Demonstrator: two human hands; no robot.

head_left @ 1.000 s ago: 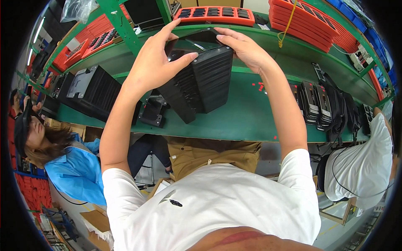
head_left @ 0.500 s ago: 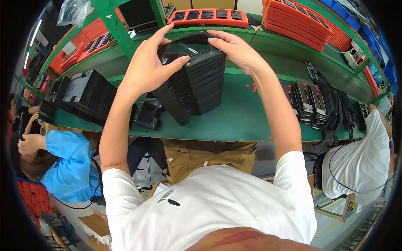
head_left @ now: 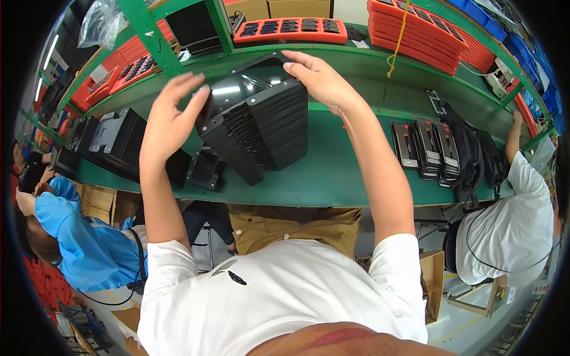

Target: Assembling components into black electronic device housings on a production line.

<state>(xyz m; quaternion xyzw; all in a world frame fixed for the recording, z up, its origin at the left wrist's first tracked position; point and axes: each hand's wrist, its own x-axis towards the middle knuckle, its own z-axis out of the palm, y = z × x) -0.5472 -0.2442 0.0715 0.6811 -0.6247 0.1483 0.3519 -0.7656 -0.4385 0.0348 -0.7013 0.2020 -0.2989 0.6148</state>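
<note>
A tall stack of black plastic frames [head_left: 279, 133] stands tilted above the green bench, its top piece [head_left: 246, 86] glossy and reflecting light. My right hand [head_left: 317, 80] pinches the stack's far right corner between thumb and fingers. Beside the stack's left end is my left hand [head_left: 175, 115], thumb and fingers apart, the fingertips slightly blurred; nothing shows between them. A small black bracket-like part [head_left: 205, 171] lies on the bench just left of the stack's foot.
More black stacks [head_left: 119, 139] stand at the left. Several bundles of flat dark parts [head_left: 427, 145] and black straps [head_left: 466, 145] lie at the right. On the shelf are an orange tray [head_left: 291, 31] and stacked orange trays [head_left: 415, 35]. People sit either side, in blue [head_left: 95, 231] and white [head_left: 504, 219].
My left hand has come off the stack's top and moved left, its fingers spreading. The stack has shifted slightly left and tilted, with my right hand still at its corner.
</note>
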